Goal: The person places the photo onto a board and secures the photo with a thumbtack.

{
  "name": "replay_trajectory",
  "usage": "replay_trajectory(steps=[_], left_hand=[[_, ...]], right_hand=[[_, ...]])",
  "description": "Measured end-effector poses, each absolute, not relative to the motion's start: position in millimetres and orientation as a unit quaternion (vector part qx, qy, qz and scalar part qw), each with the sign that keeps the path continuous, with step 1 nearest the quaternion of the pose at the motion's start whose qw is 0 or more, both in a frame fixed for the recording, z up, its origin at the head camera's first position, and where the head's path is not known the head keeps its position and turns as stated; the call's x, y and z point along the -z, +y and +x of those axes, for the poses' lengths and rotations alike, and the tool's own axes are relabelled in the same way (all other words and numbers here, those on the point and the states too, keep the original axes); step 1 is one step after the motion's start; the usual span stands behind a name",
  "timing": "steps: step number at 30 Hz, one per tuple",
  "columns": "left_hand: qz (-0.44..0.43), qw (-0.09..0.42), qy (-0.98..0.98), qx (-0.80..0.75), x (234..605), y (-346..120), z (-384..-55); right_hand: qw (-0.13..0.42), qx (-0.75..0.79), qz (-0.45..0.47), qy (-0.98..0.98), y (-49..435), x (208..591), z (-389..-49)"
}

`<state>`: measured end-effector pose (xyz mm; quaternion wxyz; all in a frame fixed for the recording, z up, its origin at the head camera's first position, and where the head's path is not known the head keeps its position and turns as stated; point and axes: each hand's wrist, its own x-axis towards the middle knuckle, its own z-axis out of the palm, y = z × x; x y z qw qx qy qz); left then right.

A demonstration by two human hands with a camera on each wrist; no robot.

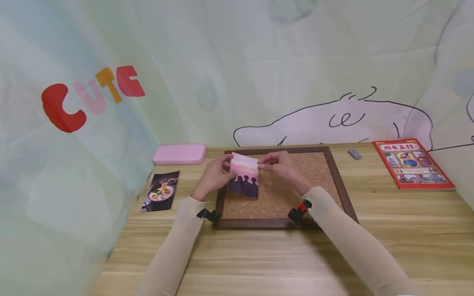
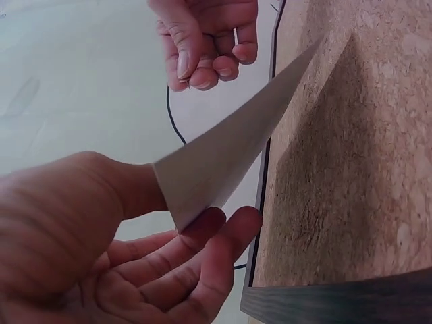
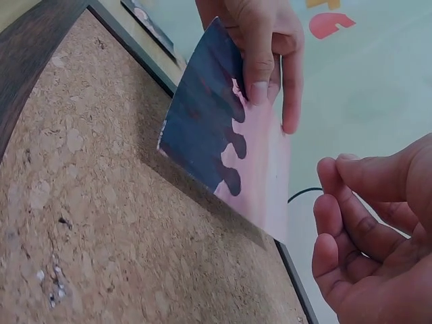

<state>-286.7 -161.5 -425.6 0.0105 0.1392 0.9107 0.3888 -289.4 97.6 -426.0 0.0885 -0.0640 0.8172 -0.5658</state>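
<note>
A photo print point(image 1: 244, 176) with a pink sky and dark silhouettes is tilted over the left part of a framed cork board point(image 1: 314, 197). My left hand point(image 1: 216, 174) grips its left edge between thumb and fingers. The print's plain back point(image 2: 223, 148) faces the left wrist view, and its picture side point(image 3: 223, 135) shows in the right wrist view. Beside the print's upper right corner, my right hand point(image 1: 283, 168) has its thumb and index fingertip pinched together, apart from the paper. A tiny pin-like thing shows at those fingertips; I cannot tell its exact kind.
A noodle-bowl photo point(image 1: 161, 192) lies left of the board, with a pink case point(image 1: 179, 154) behind it. Toward the right are a small grey block point(image 1: 354, 154) and a red picture book point(image 1: 412, 164). A printed curtain point(image 1: 207, 61) stands behind the wooden table point(image 1: 237, 259).
</note>
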Motion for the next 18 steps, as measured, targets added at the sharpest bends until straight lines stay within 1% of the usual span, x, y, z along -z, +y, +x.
replay_trajectory(steps=[4,13,18], left_hand=[[0.143,0.021,0.915,-0.376,426,-159,-286],[0.156,0.026,0.924,-0.348,429,-157,-287],[0.155,0.03,0.934,-0.322,430,-155,-287]], right_hand=[[0.096,0.563,-0.057,0.819,95,426,-291],[0.151,0.602,-0.024,0.784,89,428,-300],[0.161,0.599,-0.034,0.784,85,428,-304]])
